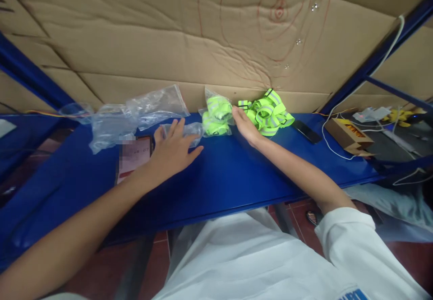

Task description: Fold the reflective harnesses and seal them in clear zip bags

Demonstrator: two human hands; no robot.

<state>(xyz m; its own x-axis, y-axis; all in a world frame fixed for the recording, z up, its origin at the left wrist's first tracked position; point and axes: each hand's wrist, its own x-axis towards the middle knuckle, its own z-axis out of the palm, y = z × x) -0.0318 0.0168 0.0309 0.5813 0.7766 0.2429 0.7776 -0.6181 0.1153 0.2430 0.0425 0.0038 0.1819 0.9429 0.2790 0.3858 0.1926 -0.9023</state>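
My left hand (174, 149) has its fingers spread over a clear plastic bag (191, 131) on the blue table. To its left lie more clear bags (113, 122), one with its edge up against the cardboard. Bagged neon-yellow straps (216, 115) form a small stack at the middle. My right hand (245, 126) stands on edge at the right side of that stack, its fingertips touching or very near the upper bag; most of its fingers are hidden behind one another. Just right of this hand is a loose heap of neon-yellow reflective straps (269, 113).
A lit phone (135, 155) lies under my left forearm. A dark phone (306, 131) is right of the strap heap. An open cardboard box (348, 137) and white cable (326, 135) lie farther right. Cardboard (152, 34) walls the back; blue frame posts stand both sides.
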